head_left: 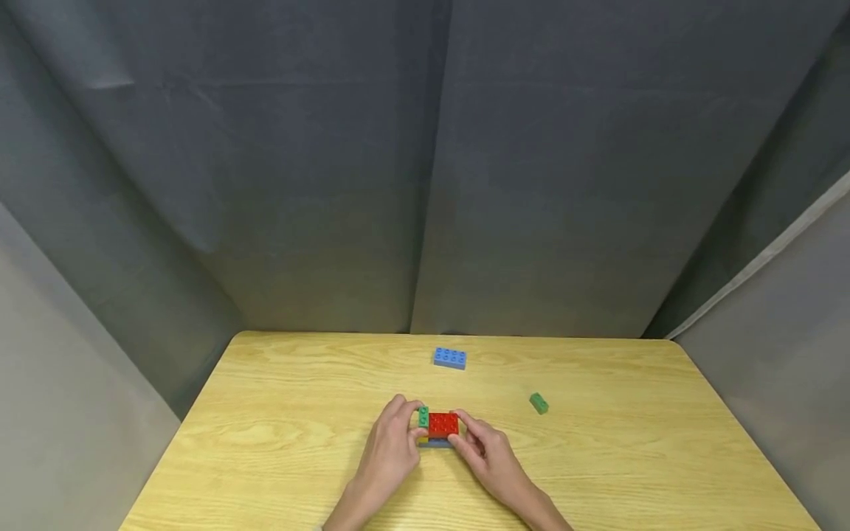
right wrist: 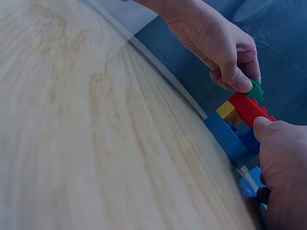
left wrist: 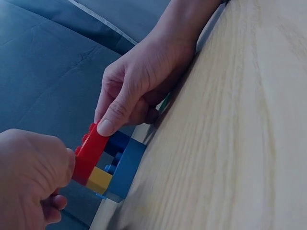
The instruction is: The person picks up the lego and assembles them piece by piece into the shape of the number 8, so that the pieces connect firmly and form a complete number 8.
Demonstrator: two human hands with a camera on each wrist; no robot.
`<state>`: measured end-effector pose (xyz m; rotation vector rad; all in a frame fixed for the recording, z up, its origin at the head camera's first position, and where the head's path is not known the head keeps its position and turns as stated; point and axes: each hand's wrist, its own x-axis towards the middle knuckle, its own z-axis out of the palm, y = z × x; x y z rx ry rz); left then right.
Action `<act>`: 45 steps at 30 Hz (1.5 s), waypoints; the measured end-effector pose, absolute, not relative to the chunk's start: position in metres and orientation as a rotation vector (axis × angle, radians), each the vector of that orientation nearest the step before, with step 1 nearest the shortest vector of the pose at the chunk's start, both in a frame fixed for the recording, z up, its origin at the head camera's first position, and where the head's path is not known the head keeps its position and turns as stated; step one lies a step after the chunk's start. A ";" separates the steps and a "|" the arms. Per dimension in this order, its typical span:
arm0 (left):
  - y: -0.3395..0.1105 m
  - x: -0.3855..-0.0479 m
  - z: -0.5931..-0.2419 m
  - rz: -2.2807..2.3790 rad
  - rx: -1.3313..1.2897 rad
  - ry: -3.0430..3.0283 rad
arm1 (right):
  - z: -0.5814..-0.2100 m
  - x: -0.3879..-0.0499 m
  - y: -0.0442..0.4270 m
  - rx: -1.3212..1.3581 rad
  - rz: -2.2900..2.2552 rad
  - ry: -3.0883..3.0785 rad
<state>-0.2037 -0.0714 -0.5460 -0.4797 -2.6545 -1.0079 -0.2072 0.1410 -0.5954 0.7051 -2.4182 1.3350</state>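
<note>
A small stack of toy building bricks stands on the table between both hands. Its base is a blue brick, with a yellow brick on the left end and another blue brick on the right. Across these lies a red brick, leaving a gap beneath its middle. On the red brick's left end sits a green brick, which my left hand pinches between thumb and finger. My right hand grips the red brick's right end. Fingers hide parts of the stack.
Beyond the stack, a loose blue brick lies toward the table's back edge. Another green brick rests to the right. Grey curtains hang behind the wooden table, with pale panels at both sides.
</note>
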 end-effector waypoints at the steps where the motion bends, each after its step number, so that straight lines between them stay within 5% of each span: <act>1: -0.072 -0.204 -0.545 -1.017 -0.482 -2.661 | -0.595 -0.208 0.141 0.702 1.337 -2.416; 21: -0.088 -0.215 -0.541 -1.219 -0.606 -2.725 | -0.577 -0.217 0.154 0.699 1.386 -2.559; 45: -0.081 -0.215 -0.548 -1.159 -0.576 -2.740 | -0.566 -0.247 0.257 0.509 1.152 -2.573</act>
